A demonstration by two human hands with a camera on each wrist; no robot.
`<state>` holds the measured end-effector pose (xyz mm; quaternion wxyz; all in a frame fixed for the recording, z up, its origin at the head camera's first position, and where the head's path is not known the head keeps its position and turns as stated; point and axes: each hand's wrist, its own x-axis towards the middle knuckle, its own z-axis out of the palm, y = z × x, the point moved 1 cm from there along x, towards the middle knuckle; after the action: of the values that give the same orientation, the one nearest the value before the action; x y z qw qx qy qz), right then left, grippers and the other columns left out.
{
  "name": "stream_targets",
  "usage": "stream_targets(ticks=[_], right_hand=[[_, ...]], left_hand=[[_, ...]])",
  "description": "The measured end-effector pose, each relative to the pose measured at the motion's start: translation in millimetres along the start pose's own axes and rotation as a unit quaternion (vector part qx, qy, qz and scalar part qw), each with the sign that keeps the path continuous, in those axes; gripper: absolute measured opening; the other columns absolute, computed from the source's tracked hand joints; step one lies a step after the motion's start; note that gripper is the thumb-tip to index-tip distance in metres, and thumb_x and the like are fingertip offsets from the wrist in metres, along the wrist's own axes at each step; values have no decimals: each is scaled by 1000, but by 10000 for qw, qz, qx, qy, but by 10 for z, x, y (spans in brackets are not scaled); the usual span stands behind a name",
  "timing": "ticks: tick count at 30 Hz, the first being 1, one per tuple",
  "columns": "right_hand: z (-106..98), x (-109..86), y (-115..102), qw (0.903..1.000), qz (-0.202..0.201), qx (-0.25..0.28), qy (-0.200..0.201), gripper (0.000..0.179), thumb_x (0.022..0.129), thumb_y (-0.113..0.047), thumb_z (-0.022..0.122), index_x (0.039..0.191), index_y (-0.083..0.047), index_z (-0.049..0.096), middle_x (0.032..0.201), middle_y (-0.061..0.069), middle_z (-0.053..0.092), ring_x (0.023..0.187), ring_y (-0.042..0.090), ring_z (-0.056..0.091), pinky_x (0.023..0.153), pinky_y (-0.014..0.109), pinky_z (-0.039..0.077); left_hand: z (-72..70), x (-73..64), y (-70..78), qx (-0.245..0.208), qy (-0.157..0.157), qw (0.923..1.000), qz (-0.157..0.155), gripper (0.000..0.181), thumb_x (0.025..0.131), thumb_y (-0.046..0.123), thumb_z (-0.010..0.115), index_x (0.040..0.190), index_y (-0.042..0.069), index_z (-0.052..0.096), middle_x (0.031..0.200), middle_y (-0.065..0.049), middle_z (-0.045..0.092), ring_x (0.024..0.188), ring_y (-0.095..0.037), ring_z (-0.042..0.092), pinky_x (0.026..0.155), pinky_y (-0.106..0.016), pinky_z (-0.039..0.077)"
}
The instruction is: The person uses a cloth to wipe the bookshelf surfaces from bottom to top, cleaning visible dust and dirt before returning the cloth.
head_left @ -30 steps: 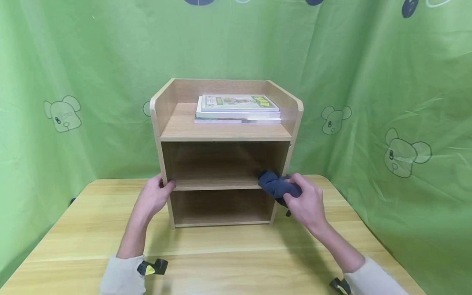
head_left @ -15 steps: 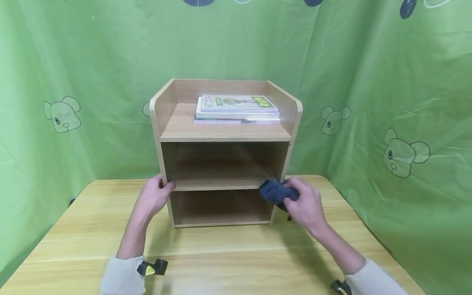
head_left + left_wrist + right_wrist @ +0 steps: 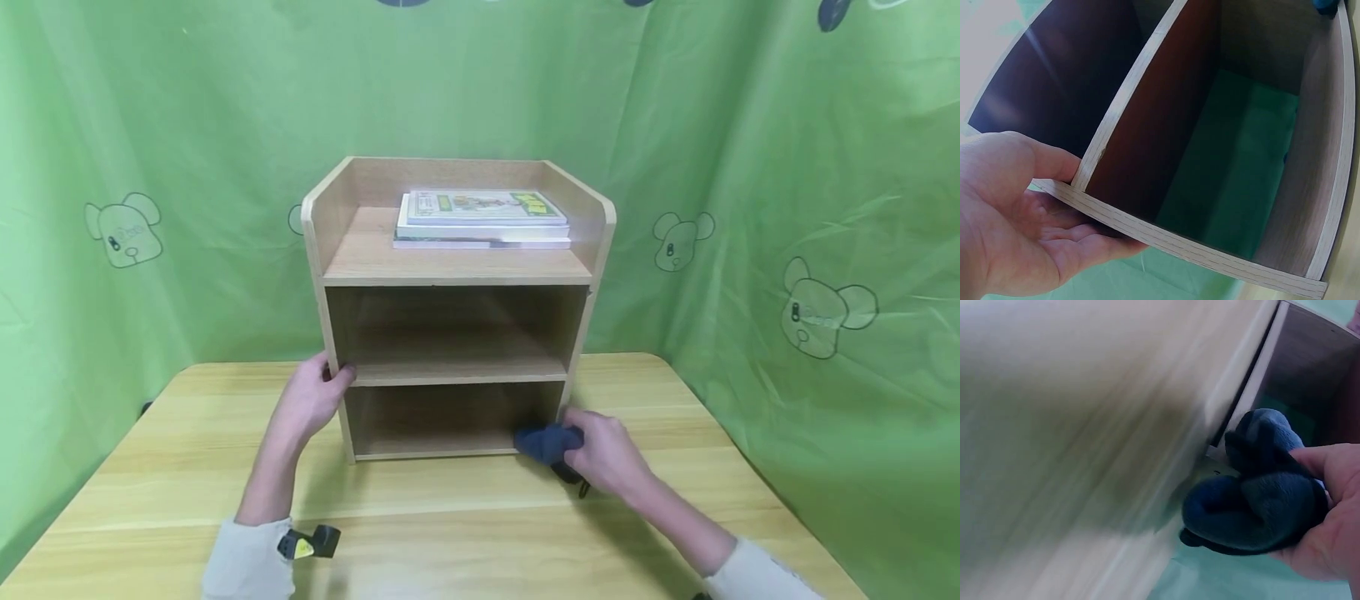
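A light wooden shelf unit (image 3: 453, 282) with two open compartments stands on the table. My left hand (image 3: 311, 398) grips its left side panel (image 3: 1179, 244), thumb inside by the middle board (image 3: 457, 381) and fingers along the outer face. At the lower right front corner, my right hand (image 3: 606, 454) pinches a bunched dark blue plush cloth (image 3: 1257, 509) with black edging and a small black loop. The cloth is around the right panel's front edge, overlapping the end of the bottom board (image 3: 442, 455) in the head view. Part of the cloth is hidden behind my fingers.
On the shelf unit's top board lies a short stack of books (image 3: 483, 221). The wooden table (image 3: 420, 533) extends in front and to both sides. Green curtains (image 3: 480, 83) with mouse drawings hang behind and at the sides.
My right hand has moved down with the dark blue cloth, from the middle board's right end to the bottom corner. The left hand keeps its grip in place.
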<state>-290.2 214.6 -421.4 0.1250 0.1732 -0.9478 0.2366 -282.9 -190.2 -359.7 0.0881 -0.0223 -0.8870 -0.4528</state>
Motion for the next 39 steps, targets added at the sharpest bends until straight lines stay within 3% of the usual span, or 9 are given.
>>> stream_targets(ticks=[3, 7, 11, 14, 22, 26, 33, 39], right_hand=[[44, -9, 1, 9992, 121, 48, -387, 30, 66, 8, 71, 89, -10, 70, 80, 1, 69, 67, 13, 54, 54, 25, 44], [97, 8, -25, 9985, 84, -140, -525, 26, 64, 7, 71, 83, -10, 73, 74, -2, 67, 64, 13, 52, 54, 25, 41], [138, 10, -82, 9969, -72, -459, -639, 21, 65, 5, 70, 69, -15, 64, 64, -6, 56, 60, 13, 47, 53, 26, 37], [166, 0, -116, 9953, -209, -624, -713, 21, 66, 3, 71, 67, -16, 61, 63, -7, 54, 60, 13, 46, 53, 26, 36], [248, -26, -84, 9943, -537, -846, -356, 26, 64, 6, 75, 80, -12, 66, 67, -3, 61, 60, 10, 48, 51, 25, 38], [268, -39, -100, 9928, -670, -964, -228, 28, 65, 6, 77, 86, -10, 69, 73, 0, 66, 63, 10, 51, 54, 26, 42], [298, -49, -183, 9913, -603, -1136, -291, 28, 70, -5, 85, 95, -10, 73, 78, 4, 72, 66, 12, 61, 56, 31, 48], [316, -57, -174, 9908, -631, -1162, -303, 33, 72, -8, 85, 102, -12, 75, 81, 6, 74, 69, 17, 66, 57, 33, 52]], left_hand=[[0, -1, 7, -3, 22, 10000, 11, 23, 103, 24, 50, 103, 2, 58, 76, -6, 45, 72, -22, 46, 61, -33, 41], [-2, -8, 16, -15, 14, 10000, 3, 24, 103, 24, 51, 103, 1, 58, 75, -5, 44, 69, -20, 44, 59, -33, 41], [-7, -12, 8, -25, 24, 10000, 18, 23, 103, 24, 51, 104, 1, 58, 77, -5, 46, 71, -21, 46, 61, -33, 41], [-8, -10, -6, -44, 27, 10000, 22, 22, 103, 23, 51, 100, 2, 56, 76, -5, 45, 70, -21, 45, 60, -33, 41], [-2, -3, -17, -91, 21, 10000, 8, 21, 102, 22, 50, 94, 4, 53, 72, -4, 41, 64, -19, 40, 56, -32, 38], [-4, 3, -13, -56, -3, 10000, -3, 22, 103, 23, 50, 99, 2, 55, 75, -5, 42, 68, -20, 43, 59, -32, 41], [-14, -1, -7, -79, 19, 10000, -14, 21, 103, 22, 50, 89, 5, 49, 73, -4, 40, 65, -20, 40, 57, -32, 39], [-7, -10, 4, -88, -34, 10000, -1, 21, 103, 23, 50, 90, 6, 49, 72, -3, 40, 63, -18, 39, 55, -31, 38]])
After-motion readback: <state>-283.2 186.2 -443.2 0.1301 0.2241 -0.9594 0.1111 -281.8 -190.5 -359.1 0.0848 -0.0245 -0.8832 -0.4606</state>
